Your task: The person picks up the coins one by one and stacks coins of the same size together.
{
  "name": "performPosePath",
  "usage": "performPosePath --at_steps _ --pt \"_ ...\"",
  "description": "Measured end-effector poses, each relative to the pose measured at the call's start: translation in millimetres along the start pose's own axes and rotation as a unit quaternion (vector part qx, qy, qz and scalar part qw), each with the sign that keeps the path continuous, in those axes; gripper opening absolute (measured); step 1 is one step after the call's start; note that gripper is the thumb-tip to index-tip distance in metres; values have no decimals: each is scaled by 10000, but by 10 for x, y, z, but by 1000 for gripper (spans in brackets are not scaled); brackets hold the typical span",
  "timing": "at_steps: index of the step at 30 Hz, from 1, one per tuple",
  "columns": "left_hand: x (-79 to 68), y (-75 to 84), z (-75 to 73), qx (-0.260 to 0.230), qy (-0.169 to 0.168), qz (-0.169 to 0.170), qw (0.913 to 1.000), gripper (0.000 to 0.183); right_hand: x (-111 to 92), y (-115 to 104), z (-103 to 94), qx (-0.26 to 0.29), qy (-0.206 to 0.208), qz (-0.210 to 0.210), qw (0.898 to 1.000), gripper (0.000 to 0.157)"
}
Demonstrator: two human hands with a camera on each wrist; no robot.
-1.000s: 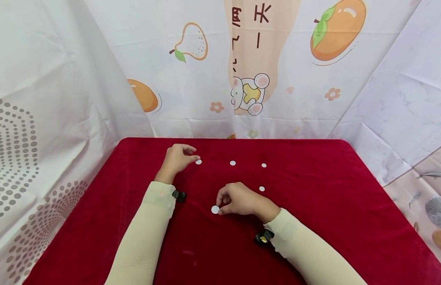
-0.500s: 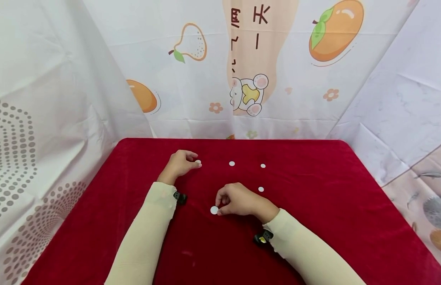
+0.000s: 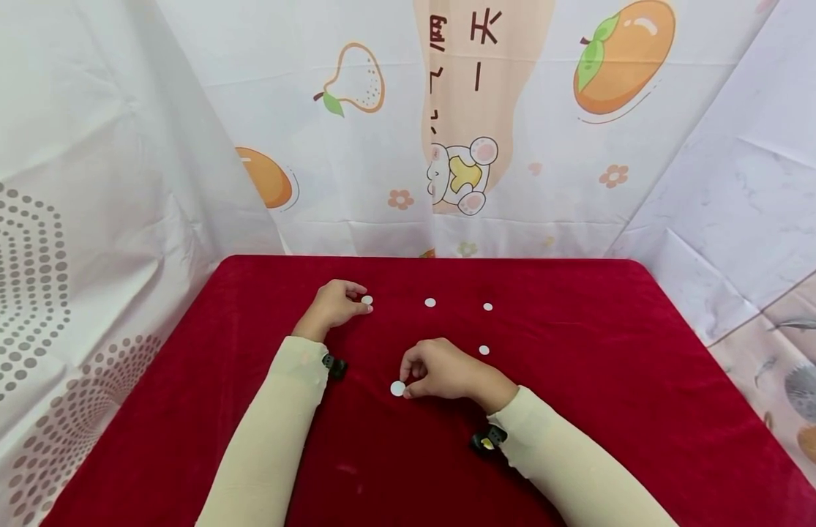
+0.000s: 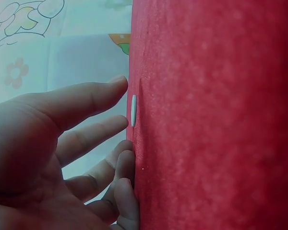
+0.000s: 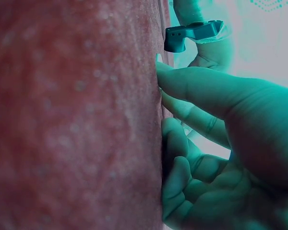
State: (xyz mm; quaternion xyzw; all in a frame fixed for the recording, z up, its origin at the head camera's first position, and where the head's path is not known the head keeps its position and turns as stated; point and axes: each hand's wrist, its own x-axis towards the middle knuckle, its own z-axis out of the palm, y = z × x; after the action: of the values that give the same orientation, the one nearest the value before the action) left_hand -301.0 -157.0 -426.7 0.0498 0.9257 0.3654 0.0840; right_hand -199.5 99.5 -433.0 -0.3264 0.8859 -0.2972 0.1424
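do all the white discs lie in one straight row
No, three discs line up toward the back, and two others lie nearer the front.

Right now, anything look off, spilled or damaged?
No clear spill or damage; the five white discs look intact. Two oddities: pale marks on the red cloth, lower centre of the head view, too faint to identify; and the bear print on the curtain, which lies sideways.
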Motion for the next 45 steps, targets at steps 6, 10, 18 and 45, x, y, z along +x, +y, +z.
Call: performPosePath --at_steps 6,10,18,45 --pt "19 -10 13 49 -11 29 10000 48 -6 -5 -5 14 -9 17 10000 14" --pt "21 -26 13 76 -25 -2 10000 48 2 1 6 -3 -11 -21 10000 14" --pt "8 -41 -4 2 -50 -6 10000 49 16 -16 4 33 -28 -22 10000 13" --pt "-3 -7 -2 24 -72 34 10000 34 -16 -37 -29 -16 -52 14 10000 12"
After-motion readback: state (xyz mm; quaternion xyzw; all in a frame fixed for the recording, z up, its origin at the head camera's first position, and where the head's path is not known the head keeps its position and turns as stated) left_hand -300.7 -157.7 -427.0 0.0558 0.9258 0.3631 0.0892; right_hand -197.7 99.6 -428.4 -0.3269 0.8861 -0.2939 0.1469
